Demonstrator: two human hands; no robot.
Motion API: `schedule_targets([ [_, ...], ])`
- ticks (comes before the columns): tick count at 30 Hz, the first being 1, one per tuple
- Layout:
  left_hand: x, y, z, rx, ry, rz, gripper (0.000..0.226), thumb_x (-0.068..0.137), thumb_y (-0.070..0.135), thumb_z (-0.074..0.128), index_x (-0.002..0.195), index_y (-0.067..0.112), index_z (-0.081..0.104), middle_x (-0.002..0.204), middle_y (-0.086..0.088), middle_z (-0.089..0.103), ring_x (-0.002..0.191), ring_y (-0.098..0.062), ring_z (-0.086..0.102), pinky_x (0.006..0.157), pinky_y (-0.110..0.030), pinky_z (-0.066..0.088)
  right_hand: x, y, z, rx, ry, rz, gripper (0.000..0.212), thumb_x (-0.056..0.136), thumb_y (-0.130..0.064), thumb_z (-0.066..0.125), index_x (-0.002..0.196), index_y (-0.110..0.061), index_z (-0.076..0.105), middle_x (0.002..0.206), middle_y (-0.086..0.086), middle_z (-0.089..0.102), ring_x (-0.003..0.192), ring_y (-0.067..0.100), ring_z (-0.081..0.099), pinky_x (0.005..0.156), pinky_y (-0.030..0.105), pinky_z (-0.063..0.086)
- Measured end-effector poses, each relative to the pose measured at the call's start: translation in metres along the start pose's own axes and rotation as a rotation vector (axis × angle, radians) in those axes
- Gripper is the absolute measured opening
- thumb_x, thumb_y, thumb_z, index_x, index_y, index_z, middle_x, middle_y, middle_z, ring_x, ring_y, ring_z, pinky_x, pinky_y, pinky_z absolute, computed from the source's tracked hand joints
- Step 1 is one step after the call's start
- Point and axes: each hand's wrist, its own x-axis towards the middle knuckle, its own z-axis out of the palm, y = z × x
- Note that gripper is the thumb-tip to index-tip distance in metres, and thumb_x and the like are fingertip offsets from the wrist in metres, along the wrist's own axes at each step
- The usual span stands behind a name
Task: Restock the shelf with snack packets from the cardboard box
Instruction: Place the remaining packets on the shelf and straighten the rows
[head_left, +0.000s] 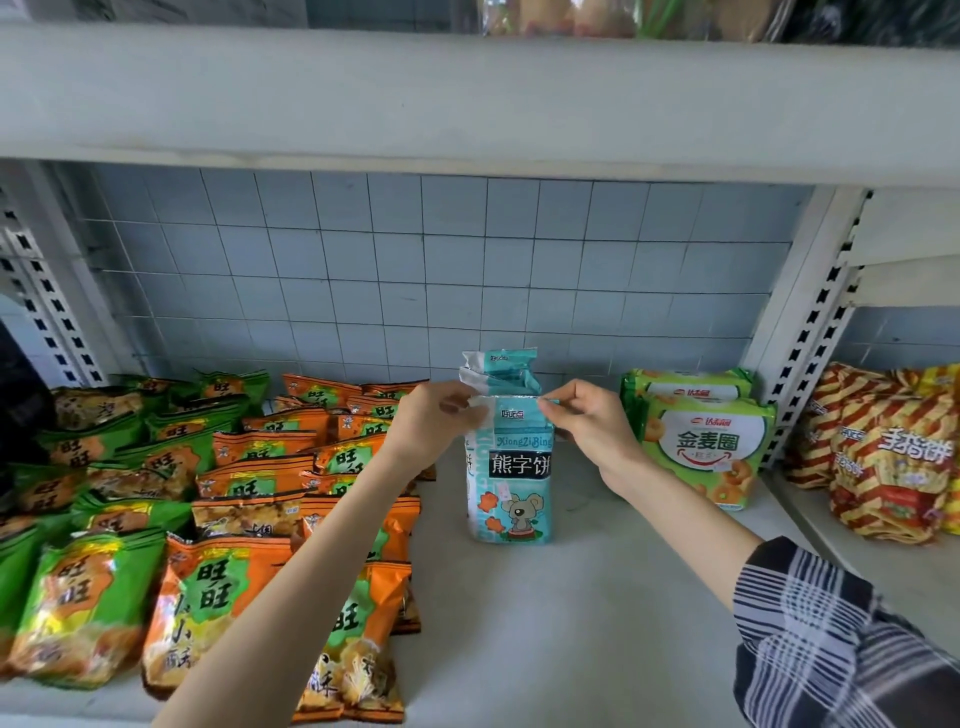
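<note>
Pinching the top seal of an upright teal plastic snack packet (511, 467) with left hand (434, 415) and right hand (587, 421), one at each upper corner.

Clamped there with thumbs and curled fingertips, hands apart with the seal stretched between them. Standing mid-way along the white shelf board (545, 623), just in front of a second teal packet (501, 371). To the left, overlapping rows of orange and green foil snack bags (249, 519); near on the right, green-and-white ring-biscuit packets (711, 441); beyond the slotted upright, red-and-yellow striped bags (893, 457). Behind, a pale blue tiled wall (415, 260).
</note>
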Motion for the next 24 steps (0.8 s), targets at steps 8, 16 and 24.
schedule_targets([
  [8, 0.011, -0.004, 0.000, -0.027, 0.087, -0.020, 0.012, 0.087, 0.027, 0.067, 0.095, 0.017, 0.067, 0.101, -0.006, 0.066, 0.088, -0.017, 0.057, 0.070, -0.028, 0.044, 0.018, -0.010, -0.012, -0.129, -0.159, 0.019, 0.013, 0.091, -0.025, 0.062, 0.089, -0.012, 0.063, 0.092, 0.000, 0.069, 0.089, 0.015, 0.060, 0.073, 0.027, 0.047],
  [16, 0.043, -0.003, -0.012, 0.141, 0.001, 0.033, 0.033, 0.092, 0.029, 0.060, 0.119, 0.011, 0.062, 0.120, -0.006, 0.062, 0.106, -0.018, 0.054, 0.083, -0.028, 0.042, 0.054, -0.029, -0.014, -0.506, -0.248, -0.154, 0.019, 0.092, -0.020, 0.061, 0.110, -0.015, 0.062, 0.106, -0.009, 0.061, 0.099, 0.007, 0.055, 0.081, 0.025, 0.041],
  [24, 0.052, -0.004, -0.014, 0.190, 0.004, 0.021, 0.004, 0.089, 0.018, 0.064, 0.091, 0.017, 0.068, 0.100, -0.001, 0.069, 0.094, -0.018, 0.060, 0.082, -0.038, 0.053, 0.063, -0.028, -0.009, -0.682, -0.303, -0.198, 0.018, 0.086, -0.017, 0.068, 0.104, -0.014, 0.064, 0.102, -0.004, 0.063, 0.095, 0.016, 0.061, 0.077, 0.029, 0.050],
])
